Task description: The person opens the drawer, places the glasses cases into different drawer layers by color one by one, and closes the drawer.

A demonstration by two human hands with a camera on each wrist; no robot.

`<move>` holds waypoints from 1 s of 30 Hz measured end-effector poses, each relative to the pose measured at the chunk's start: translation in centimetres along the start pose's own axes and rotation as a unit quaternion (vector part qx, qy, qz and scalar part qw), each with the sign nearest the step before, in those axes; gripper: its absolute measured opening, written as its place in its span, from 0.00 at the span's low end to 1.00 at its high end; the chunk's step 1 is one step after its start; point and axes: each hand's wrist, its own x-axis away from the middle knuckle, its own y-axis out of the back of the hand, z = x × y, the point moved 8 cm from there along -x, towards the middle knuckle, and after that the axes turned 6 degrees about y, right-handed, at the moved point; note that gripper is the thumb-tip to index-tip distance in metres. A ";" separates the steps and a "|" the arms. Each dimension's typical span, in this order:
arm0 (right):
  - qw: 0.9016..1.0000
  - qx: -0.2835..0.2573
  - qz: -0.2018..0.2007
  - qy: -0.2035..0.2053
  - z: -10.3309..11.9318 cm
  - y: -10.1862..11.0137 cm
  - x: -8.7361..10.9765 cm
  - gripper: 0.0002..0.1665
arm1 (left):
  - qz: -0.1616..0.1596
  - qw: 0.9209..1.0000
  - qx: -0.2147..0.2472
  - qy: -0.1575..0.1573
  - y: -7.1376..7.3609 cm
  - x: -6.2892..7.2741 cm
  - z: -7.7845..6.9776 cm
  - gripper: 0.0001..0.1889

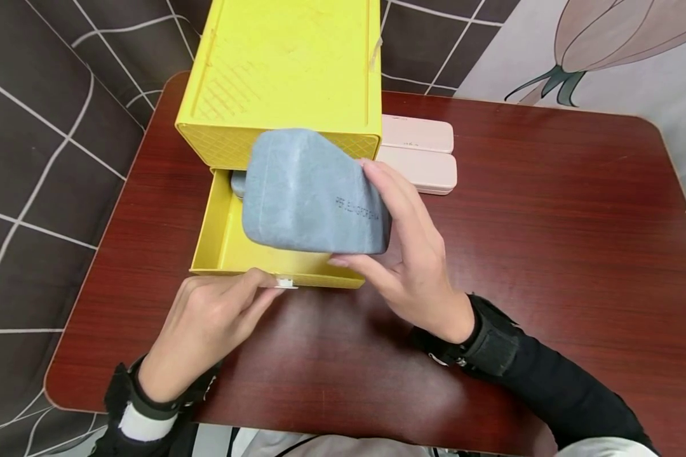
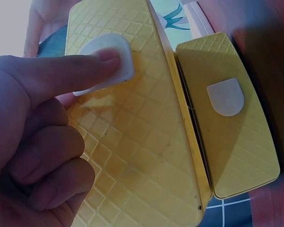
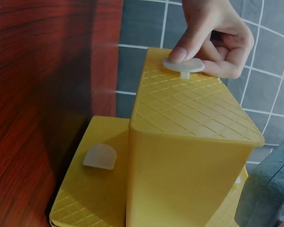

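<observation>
A blue-grey pouch (image 1: 314, 190) is nearest the head camera, raised above the open drawer (image 1: 220, 235) and held at one end by the right hand (image 1: 414, 254), fingertips on its far edge, thumb on its near edge. Most of it reaches left of that grip, so it could tip or slip if the thumb loosens. The left hand (image 1: 211, 324) pinches the drawer's white tab (image 1: 286, 283); too long a pull could bring the drawer off its support, and a push with the pouch lowered could trap it against the yellow box (image 1: 286, 63) beyond both hands.

In the left wrist view, the thumb lies on the tab, a small hold that could slide off under a hard tug. Past the hand sits a second tab (image 2: 226, 97).

In the right wrist view, the left hand's off-centre pinch could skew the drawer; the pouch is across from it, the right hand's hold too cropped to judge
</observation>
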 end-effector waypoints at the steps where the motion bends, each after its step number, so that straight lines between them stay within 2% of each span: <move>1: 1.000 -0.003 0.000 0.003 0.0 -0.1 0.0 0.44 | -0.002 1.000 -0.001 -0.001 0.0 0.0 0.0 0.16; 12: 0.999 0.009 0.039 0.014 -0.4 -1.4 0.0 0.42 | -0.016 1.000 -0.017 -0.004 0.1 0.0 -0.2 0.18; 24: 0.995 0.038 0.083 0.025 -1.1 -2.1 0.0 0.42 | -0.010 1.000 -0.011 0.000 0.1 -0.2 0.0 0.18; 30: 0.995 0.033 0.089 0.016 -1.2 -2.4 -0.1 0.42 | 0.002 1.000 -0.017 0.010 0.0 -0.1 0.1 0.20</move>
